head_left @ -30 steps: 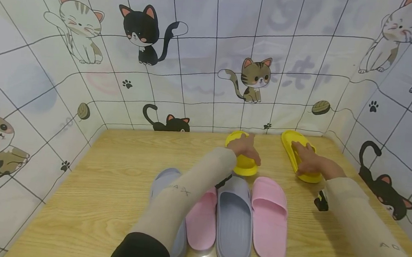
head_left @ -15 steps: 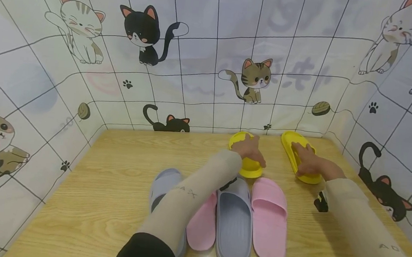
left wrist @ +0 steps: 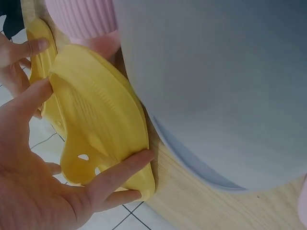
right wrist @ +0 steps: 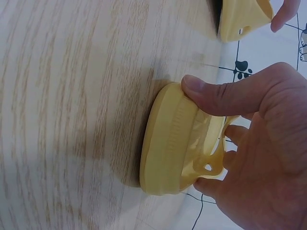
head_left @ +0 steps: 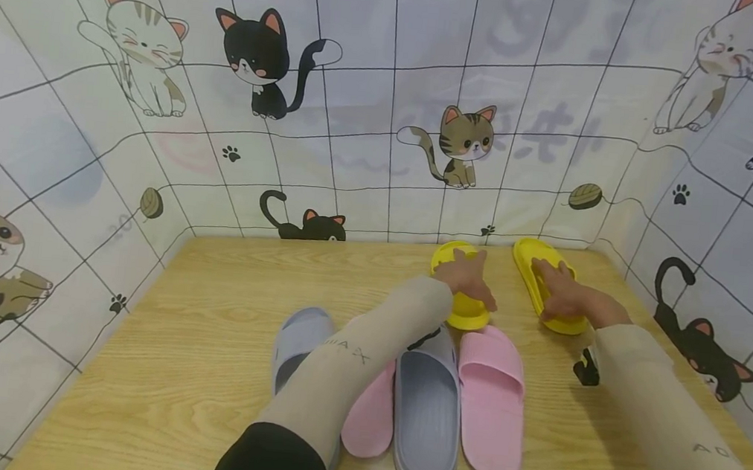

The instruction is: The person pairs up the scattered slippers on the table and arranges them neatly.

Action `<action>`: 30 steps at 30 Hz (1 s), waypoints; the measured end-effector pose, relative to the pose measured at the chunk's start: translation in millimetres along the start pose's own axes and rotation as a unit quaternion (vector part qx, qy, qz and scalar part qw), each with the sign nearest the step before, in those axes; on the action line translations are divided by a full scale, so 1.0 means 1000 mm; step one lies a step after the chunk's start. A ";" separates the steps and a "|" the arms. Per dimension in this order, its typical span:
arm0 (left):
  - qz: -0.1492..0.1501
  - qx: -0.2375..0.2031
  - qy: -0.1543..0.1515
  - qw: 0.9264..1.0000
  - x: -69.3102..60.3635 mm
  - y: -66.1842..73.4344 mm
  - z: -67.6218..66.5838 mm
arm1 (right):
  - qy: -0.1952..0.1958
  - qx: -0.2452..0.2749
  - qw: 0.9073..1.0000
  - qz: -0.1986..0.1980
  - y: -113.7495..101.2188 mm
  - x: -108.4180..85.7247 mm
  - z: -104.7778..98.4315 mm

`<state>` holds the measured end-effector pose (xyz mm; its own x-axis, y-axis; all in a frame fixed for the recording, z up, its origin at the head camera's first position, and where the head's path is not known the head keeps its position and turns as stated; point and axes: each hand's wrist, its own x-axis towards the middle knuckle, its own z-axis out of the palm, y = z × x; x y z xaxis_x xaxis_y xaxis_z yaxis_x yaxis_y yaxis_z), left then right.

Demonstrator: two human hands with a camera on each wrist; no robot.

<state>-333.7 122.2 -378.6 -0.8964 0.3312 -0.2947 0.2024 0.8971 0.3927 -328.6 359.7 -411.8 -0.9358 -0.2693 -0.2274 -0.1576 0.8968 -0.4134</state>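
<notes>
Left hand (head_left: 467, 274) grips yellow slipper (left wrist: 96, 103); right hand (head_left: 565, 290) grips other yellow slipper (right wrist: 165, 148). Both near table's (head_left: 224, 289) back edge, right of frame's middle.

Short letterings were seen on both sleeves, with blurred characters on the wall.
On the left sleeve (head_left: 358, 371), back along the forearm from the left hand (head_left: 469, 274), dark letters were printed; "AX" could be read at their end, while the strokes before it were too unclear. On the right sleeve (head_left: 664, 409), back along the forearm from the right hand (head_left: 560, 290), a pair was printed, read as "A" and a rounded letter, either "O" or "Q". On the wall (head_left: 361, 99), above and beyond both hands, pale violet, character-like marks (head_left: 549, 134) were shown, too blurred to be read.
</notes>
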 end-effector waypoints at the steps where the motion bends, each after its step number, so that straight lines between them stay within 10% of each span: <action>1: -0.001 0.003 0.000 1.000 0.000 0.000 0.000 | -0.001 0.001 1.000 0.000 0.000 0.000 0.000; 20: -0.061 0.061 -0.071 0.994 0.001 0.017 -0.010 | -0.004 0.000 1.000 0.015 -0.001 0.001 0.001; 30: -0.061 0.022 -0.083 0.994 0.009 0.019 -0.008 | -0.005 -0.006 1.000 0.013 -0.002 -0.001 0.000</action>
<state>-340.6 139.9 -367.0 -0.8385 0.2589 -0.4796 0.1159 0.9445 0.3073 -327.6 358.3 -411.0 -0.9365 -0.2494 -0.2466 -0.1375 0.9079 -0.3960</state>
